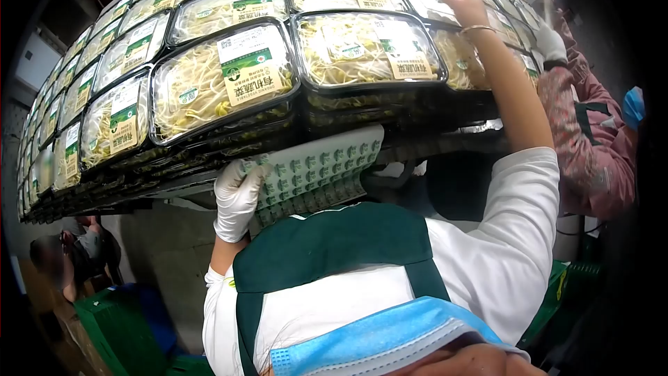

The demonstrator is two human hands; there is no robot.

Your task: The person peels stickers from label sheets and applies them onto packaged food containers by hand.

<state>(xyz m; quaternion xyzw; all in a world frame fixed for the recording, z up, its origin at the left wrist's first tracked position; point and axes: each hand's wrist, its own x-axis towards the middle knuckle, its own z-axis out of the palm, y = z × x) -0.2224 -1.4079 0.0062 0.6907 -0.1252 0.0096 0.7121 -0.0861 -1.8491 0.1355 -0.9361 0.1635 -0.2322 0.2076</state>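
Sticker sheet (320, 163), centre of the frame, pinched at its left end in the gloved left hand's (240, 195) grip! Hanging just below the clear-lidded black trays (372, 88), could well snag there, or crease from too tight a squeeze. Upper right, bare right hand (467, 10) over those trays; pinching or merely touching, can't tell. Inside: pale sprouts (184, 97), packed full.

Sprout packs (184, 101) stacked in rows, labels on lids. Left hand (239, 196), white-gloved, grips sheet (316, 161) of green-printed stickers beside the stacks. Right hand (467, 10), bare, bracelet (478, 28) at wrist, over a far pack; contact unclear. Co-worker (591, 160) at right, pink sleeves.
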